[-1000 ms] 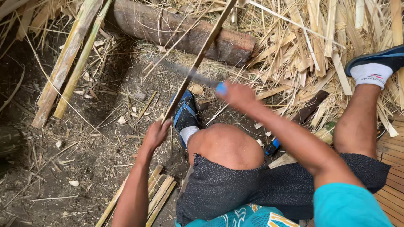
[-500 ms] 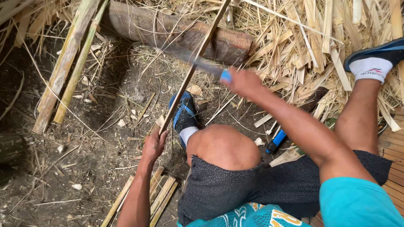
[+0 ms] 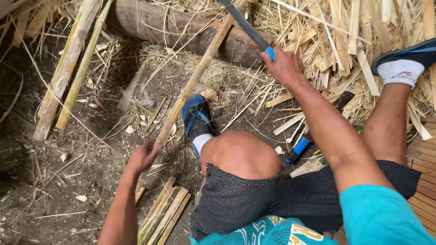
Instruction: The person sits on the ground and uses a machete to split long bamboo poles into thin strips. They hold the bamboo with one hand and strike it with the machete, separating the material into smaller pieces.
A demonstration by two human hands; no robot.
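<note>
My left hand (image 3: 141, 156) clenched round bamboo pole (image 3: 193, 84), which slants toward 1 o'clock | my right hand (image 3: 284, 68) fisted on blue-handled machete (image 3: 247, 27), raised at 12 | best strike away from my left fingers, foot (image 3: 197, 118) clear.

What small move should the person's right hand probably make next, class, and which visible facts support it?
Probably a short downward chop. The right hand holds the knife raised above the bamboo stick, which the left hand steadies at its lower end, leaning on the log.

Slanted bamboo pole (image 3: 195, 81), raised blue-handled blade (image 3: 247, 26)
</note>
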